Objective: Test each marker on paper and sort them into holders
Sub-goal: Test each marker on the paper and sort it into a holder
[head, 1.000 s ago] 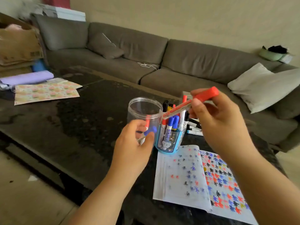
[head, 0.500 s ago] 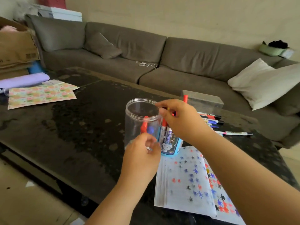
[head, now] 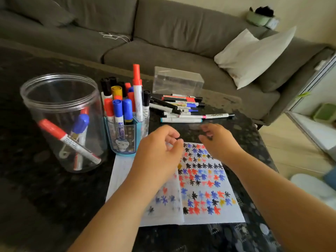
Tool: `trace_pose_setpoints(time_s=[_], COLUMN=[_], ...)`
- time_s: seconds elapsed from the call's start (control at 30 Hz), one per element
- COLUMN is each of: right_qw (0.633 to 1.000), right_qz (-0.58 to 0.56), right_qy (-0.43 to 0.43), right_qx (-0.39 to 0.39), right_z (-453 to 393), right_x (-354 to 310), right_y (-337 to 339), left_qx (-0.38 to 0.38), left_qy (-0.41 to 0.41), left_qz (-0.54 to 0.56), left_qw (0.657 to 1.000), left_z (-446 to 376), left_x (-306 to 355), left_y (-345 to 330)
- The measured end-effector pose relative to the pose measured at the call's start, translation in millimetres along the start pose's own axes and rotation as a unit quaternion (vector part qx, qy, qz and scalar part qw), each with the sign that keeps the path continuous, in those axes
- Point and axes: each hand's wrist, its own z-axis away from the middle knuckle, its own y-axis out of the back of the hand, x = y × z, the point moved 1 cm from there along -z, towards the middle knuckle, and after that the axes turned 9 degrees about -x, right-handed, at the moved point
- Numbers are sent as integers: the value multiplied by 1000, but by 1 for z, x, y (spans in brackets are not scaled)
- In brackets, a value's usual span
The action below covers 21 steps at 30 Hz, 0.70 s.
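Observation:
A clear round jar (head: pixel 32 106) stands at the left with a red-capped marker (head: pixel 69 140) and a blue-capped marker (head: pixel 80 124) leaning inside. Right beside it a blue pen holder (head: pixel 125 142) is packed with several capped markers. A pile of loose markers (head: pixel 181 110) lies behind the paper (head: pixel 200 179), which is covered in red, blue and black star marks. My left hand (head: pixel 158 150) hovers over the paper's top left, fingers loosely curled, holding nothing. My right hand (head: pixel 218 139) hovers near the paper's top right edge, blurred and empty.
A clear rectangular box (head: pixel 178 81) stands behind the loose markers. The dark stone table (head: pixel 36 206) ends close to a grey sofa (head: pixel 163 33) with a white cushion (head: pixel 254 51). Floor lies to the right.
My right hand dropped the red marker into the clear jar and drew back over the paper. My left hand let go of the jar. The view tilted down and closer.

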Motion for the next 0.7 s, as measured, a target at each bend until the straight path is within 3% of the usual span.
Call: trace_pose_setpoints(time_s=[0.43,0.6,0.7], right_qw=[974,973,991], right_qz=[222,221,114], right_qy=[34,63,60], right_qx=[-11,-33,-37], right_z=[-98,-75,-43], right_x=[17,20,20], right_y=[-20,-13,2], left_qx=[-2,-10,-12], left_qy=[84,90,86], left_qz=[-7,15,15], left_qw=[996,996,996], left_z=[-22,-17,-12], left_x=[0,-1,3], left_y=[-36,-28,-24])
